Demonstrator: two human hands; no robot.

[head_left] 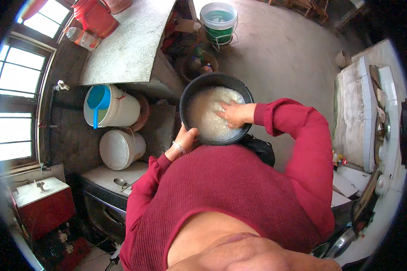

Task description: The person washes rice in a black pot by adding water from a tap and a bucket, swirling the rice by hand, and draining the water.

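A round black pot (184,113) is held against my front, tilted toward me. White rice (212,124) lies in it under cloudy, pale water. My left hand (186,138) grips the pot's near left side, thumb at the rim; its other fingers are hidden beneath. Inside the pot, my right hand (235,114) reaches in from the right, its fingers apart and their tips partly sunk in the rice.
To my left stand a white bucket (126,110) with a blue dipper (98,101) and a lidded white bucket (117,149). A spoon (120,182) lies on the counter. Ahead are a stone slab (131,45) and a green-and-white bucket (219,29) on the floor.
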